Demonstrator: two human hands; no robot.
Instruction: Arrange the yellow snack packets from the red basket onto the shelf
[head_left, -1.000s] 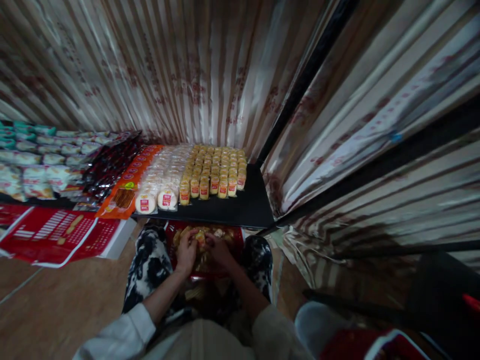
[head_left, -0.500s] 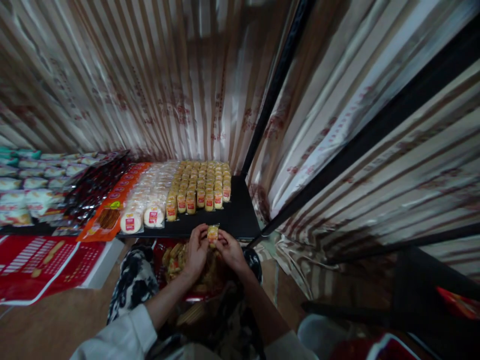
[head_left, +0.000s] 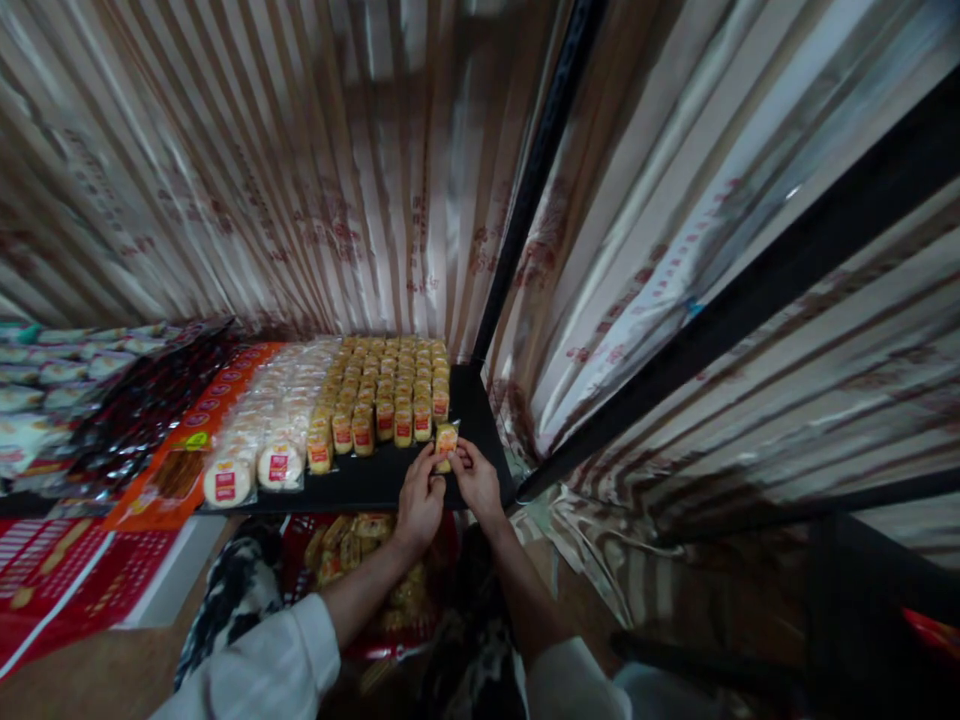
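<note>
Between my two hands is a small yellow wrapped snack pack [head_left: 446, 442] with a reddish label, held upright over the black shelf [head_left: 390, 478]. My left hand [head_left: 421, 500] pinches it from the left side, and my right hand [head_left: 478, 482] grips its right side. Just behind it stand rows of matching yellow snack packs [head_left: 385, 415], lined up toward the curtain. Under my forearms, a red basket [head_left: 298, 540] contains more wrapped yellow packs [head_left: 352, 545].
Left of the yellow rows lie round white wrapped cakes [head_left: 279, 465], an orange snack bag [head_left: 191, 440], dark shiny packs [head_left: 142, 410] and white packs [head_left: 34, 435]. A red-and-white box [head_left: 67, 575] is below. Black frame bars [head_left: 525, 220] and a striped curtain [head_left: 337, 180] enclose the shelf.
Both hands have moved forward with the snack pack, from over the shelf's front edge to close before the front of the yellow rows. The view has shifted slightly.
</note>
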